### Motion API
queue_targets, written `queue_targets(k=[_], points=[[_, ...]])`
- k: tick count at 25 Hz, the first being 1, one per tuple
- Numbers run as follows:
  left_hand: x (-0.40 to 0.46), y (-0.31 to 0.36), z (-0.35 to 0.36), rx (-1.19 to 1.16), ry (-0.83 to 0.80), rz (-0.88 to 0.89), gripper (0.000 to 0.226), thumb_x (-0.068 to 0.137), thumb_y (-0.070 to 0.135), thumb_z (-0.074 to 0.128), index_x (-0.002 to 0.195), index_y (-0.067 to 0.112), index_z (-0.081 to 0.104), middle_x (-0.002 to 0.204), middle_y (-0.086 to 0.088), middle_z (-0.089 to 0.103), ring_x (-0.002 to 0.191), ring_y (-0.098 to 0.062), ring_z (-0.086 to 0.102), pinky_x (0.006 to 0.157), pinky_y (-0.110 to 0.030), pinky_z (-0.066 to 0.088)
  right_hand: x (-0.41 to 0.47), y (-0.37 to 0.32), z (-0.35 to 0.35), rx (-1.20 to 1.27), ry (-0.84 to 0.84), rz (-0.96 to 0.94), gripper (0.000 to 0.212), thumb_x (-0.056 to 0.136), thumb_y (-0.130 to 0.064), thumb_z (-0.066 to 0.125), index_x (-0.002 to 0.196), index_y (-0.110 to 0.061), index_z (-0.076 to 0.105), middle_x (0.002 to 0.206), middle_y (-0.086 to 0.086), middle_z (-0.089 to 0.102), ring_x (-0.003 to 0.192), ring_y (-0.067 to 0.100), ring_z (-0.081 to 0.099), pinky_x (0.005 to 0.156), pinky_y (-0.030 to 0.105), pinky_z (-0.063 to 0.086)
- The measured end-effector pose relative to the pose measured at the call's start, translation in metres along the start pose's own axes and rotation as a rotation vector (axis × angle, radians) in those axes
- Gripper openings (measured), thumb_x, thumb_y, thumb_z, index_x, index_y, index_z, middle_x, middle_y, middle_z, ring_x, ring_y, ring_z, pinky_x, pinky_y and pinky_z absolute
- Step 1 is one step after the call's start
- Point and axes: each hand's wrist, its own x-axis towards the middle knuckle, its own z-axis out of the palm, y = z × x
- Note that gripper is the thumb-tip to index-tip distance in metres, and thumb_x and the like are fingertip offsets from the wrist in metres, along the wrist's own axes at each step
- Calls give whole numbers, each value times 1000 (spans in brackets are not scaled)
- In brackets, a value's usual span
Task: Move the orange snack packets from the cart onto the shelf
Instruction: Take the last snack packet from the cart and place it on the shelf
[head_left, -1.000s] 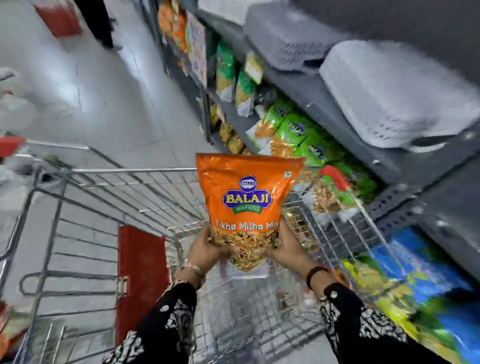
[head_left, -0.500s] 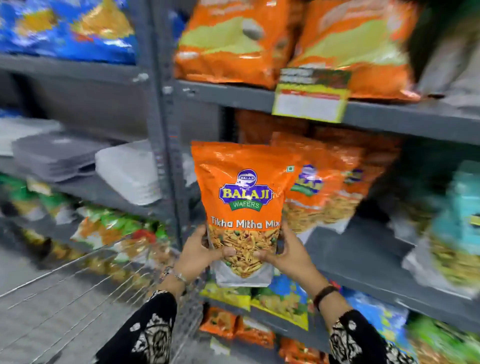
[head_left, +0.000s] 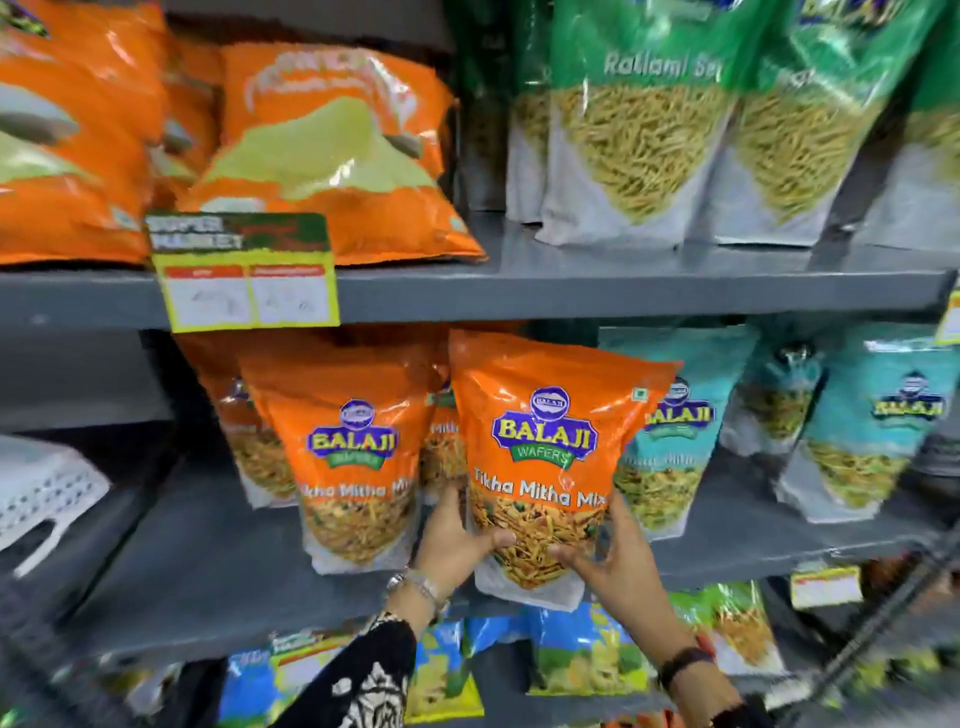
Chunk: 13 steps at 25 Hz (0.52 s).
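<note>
While both hands grip it low at the sides, an orange snack packet (head_left: 545, 462) labelled Tikha Mitha Mix stands upright at the front edge of the middle shelf (head_left: 218, 561). Whether its base rests on the shelf or hangs just above cannot be told. The left hand (head_left: 454, 545) wraps the packet's lower left edge with the thumb across the front; the right hand (head_left: 615, 564) does the same on the lower right.

Just to its left stand matching orange packets (head_left: 353, 457) of the same mix, so this appears to be the right slot. To its right, close behind, stand teal packets (head_left: 670, 441). Above are green packets (head_left: 639, 130) and a price tag (head_left: 249, 275).

The placing looks nearly done: the packet needs only to be pushed back and released. The cart is out of view, so how many packets remain cannot be told.

Half a second earlier the packet was held out in front of the shelving, with the cart's wire visible at lower left; now it has reached the shelf beside its row.
</note>
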Motion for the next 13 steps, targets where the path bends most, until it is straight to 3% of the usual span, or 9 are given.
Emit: queue_targets(k=[3, 6, 8, 10, 11, 13], points=[[26, -5, 18, 35, -69, -8, 73, 70, 7, 71, 129, 13, 30, 115, -1, 48, 114, -13, 42, 93, -24, 31, 13, 22, 1, -35, 87, 79, 77, 47, -61, 74, 112, -49, 36, 118, 0, 56, 113, 19, 51, 96, 47, 46], [47, -19, 25, 81, -111, -40, 77, 71, 7, 70, 132, 14, 23, 130, -5, 47, 125, -18, 40, 104, -31, 31, 22, 44, 10, -49, 163, 120, 76, 41, -77, 65, 108, -60, 34, 114, -5, 55, 113, 24, 49, 95, 51, 45], [54, -25, 27, 67, -117, -57, 80, 70, 6, 70, 133, 16, 21, 124, 2, 44, 128, -19, 38, 106, -32, 29, 23, 48, 14, -61, 187, 117, 74, 42, -66, 73, 105, -64, 34, 112, -13, 53, 112, 26, 48, 95, 50, 45], [60, -27, 28, 65, -125, -58, 77, 71, 5, 69, 132, 15, 23, 117, 7, 38, 123, -13, 36, 103, -29, 29, 26, 51, 17, -63, 196, 101, 71, 54, -37, 81, 103, -60, 36, 108, -21, 48, 110, 26, 48, 91, 41, 46], [62, -25, 28, 77, -129, -56, 75, 72, 5, 68, 131, 14, 24, 116, 7, 36, 118, -10, 35, 100, -26, 29, 28, 53, 18, -59, 199, 94, 71, 59, -24, 81, 104, -54, 36, 108, -22, 47, 111, 26, 48, 90, 38, 45], [64, -27, 29, 82, -130, -41, 73, 73, 6, 68, 131, 13, 26, 118, 6, 37, 118, -11, 35, 94, -21, 26, 28, 56, 19, -54, 206, 92, 75, 63, -15, 79, 112, -46, 31, 112, -15, 47, 116, 24, 45, 96, 40, 44]])
